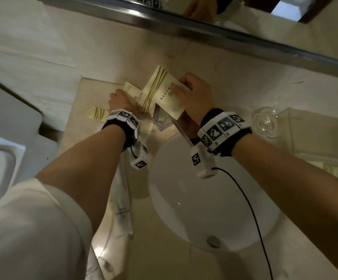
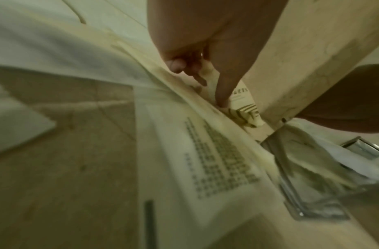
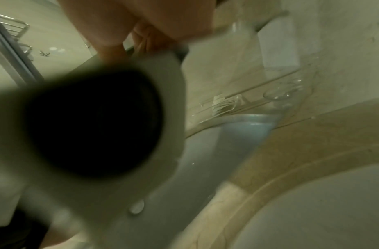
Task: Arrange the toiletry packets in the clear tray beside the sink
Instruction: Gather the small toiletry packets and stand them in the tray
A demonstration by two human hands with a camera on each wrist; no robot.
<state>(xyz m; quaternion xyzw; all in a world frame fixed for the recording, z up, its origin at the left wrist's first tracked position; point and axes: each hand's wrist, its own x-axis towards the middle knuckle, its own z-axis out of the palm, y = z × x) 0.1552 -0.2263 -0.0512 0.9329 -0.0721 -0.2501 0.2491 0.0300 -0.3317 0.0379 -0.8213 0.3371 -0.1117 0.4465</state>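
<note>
R hand: your grip is clamped on the large packet, thumb on its printed face, fingers curled behind its right edge; hand sits above the clear tray.
Large packet: cream w/ gold stripes and dark print, held tilted, lower serrated edge over the tray's near corner; its striped end overlaps the small packet.
L hand: your grip is closed on the small packet, fingers curled round its lower end; in the left wrist view one finger presses down along a striped packet.
Small packet: cream, gold emblem, lies just left of the large one, touching it where they cross.
Third packet: striped end pokes out left of your L wristband, on the worktop; rest hidden by the wrist.
Clear tray: only its near corner and an edge show, between your two wrists, at the far rim of the sink; contents can't be told from the head view.
Sink: round white basin, drain at its near side, below your R forearm.
Glass: clear, on the worktop right of your R wrist, well apart from the packets.
Loose wrappers: crumpled white printed sheets along the worktop left of the sink, under your L forearm.
Mirror: metal-framed, runs across the far side.
Right wrist view: mostly blocked by a blurred dark-centred device; sink rim and glass visible beyond.
</note>
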